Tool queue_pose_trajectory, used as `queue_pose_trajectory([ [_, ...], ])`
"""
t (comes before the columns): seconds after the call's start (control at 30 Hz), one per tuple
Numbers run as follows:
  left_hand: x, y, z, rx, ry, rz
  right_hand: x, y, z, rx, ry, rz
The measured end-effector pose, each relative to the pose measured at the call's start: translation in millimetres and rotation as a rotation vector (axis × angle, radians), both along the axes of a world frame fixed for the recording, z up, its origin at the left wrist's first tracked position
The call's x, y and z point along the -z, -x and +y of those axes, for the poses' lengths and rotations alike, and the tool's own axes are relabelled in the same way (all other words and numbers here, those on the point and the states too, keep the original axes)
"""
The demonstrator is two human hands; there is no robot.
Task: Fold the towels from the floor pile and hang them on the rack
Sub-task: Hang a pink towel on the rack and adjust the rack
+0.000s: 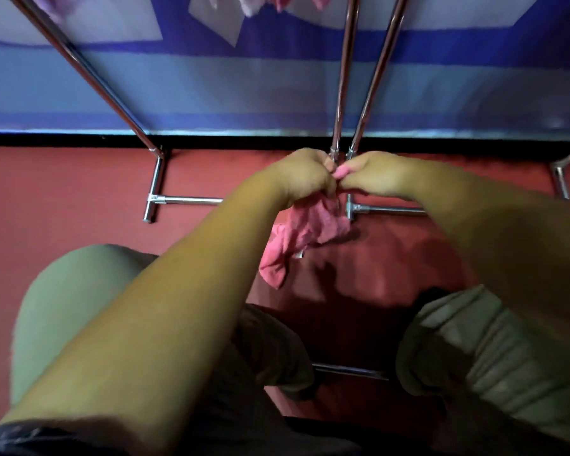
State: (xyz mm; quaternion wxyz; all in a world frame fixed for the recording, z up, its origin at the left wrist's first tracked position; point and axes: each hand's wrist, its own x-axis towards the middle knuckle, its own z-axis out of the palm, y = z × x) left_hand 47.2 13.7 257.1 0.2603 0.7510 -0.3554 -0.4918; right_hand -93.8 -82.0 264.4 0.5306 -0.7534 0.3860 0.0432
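Towel (310, 225), nubby pink, hangs crumpled, its top pinched by left hand (305, 176) and right hand (372, 174)

Pink terry-cloth towel (305, 232) (nubbly), glossy chrome metal rack (341, 93)

Left hand (305, 174) and right hand (372, 172) hide the top of the towel (310, 225).

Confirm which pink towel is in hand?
The crumpled pink towel pinched between left hand and right hand; other pink towels hang blurred at top.
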Motion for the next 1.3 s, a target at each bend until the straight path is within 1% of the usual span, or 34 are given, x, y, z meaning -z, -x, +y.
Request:
queue_pose_trajectory([
  [0.07,-32,4,-2,0.041,0.045,-0.128,-24,15,-7,0.043,0.024,-0.06],
  [0.13,-61,8,-2,0.051,0.111,-0.256,-45,26,-11,0.167,0.055,-0.165],
  [0.17,-72,9,-3,0.061,0.147,-0.295,-54,31,-12,0.231,0.046,-0.23],
  [0.23,-92,13,-3,0.06,0.213,-0.318,-74,40,-12,0.345,0.031,-0.353],
  [0.3,-107,21,1,0.028,0.273,-0.289,-90,50,-11,0.427,0.032,-0.46],
  [0.33,-110,26,4,0.004,0.294,-0.243,-95,56,-8,0.455,0.019,-0.493],
  [0.43,-110,44,13,-0.013,0.318,-0.002,-96,70,0,0.508,0.012,-0.547],
  [0.5,-105,56,13,-0.004,0.321,0.093,-94,74,5,0.517,0.096,-0.518],
  [0.6,-107,70,10,-0.066,0.364,0.15,-95,73,13,0.481,0.223,-0.44],
  [0.7,-112,75,11,-0.114,0.365,0.181,-92,68,18,0.487,0.239,-0.437],
  [0.83,-117,71,12,-0.133,0.322,0.153,-92,65,16,0.466,0.258,-0.381],
  [0.93,-117,66,11,-0.098,0.345,0.167,-95,62,19,0.447,0.195,-0.416],
  [1.03,-116,63,11,-0.081,0.453,0.291,-101,61,20,0.528,0.162,-0.41],
  [1.07,-117,62,10,-0.097,0.486,0.312,-103,61,18,0.554,0.118,-0.416],
  [1.13,-122,61,8,-0.167,0.526,0.303,-105,60,14,0.551,-0.032,-0.452],
  [1.2,-125,55,6,-0.266,0.554,0.291,-101,63,10,0.458,-0.077,-0.411],
  [1.27,-125,44,5,-0.379,0.585,0.3,-95,67,10,0.29,-0.097,-0.344],
  [1.3,-125,36,5,-0.431,0.594,0.306,-94,70,10,0.2,-0.085,-0.274],
])
